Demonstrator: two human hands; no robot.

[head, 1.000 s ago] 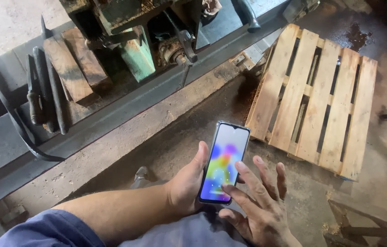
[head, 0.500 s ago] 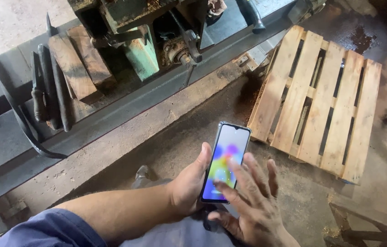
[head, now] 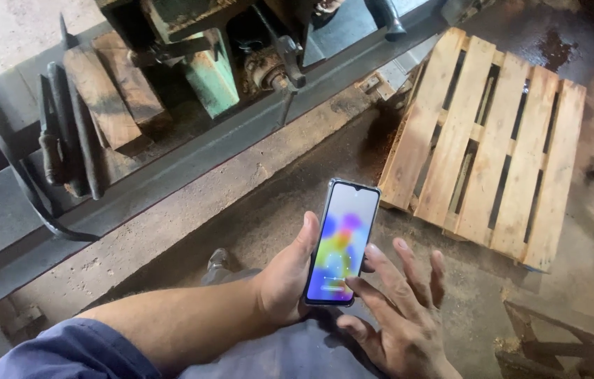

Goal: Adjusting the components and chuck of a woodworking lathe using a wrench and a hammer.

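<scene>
The left hand (head: pixel 286 281) closes around a smartphone (head: pixel 342 242), gripping its long edges; the right hand (head: pixel 395 316), fingers spread and empty, touches the screen's lower end. The phone looks light, rigid, slick and breakable, so the edges seem safest.

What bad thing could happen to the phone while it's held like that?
The phone sits only in the left hand, while the right hand taps its lower screen with spread fingers. A hard tap might knock it loose, and it would probably land on the dusty concrete floor below. Eyes on the screen could also miss the wooden pallet nearby.
</scene>
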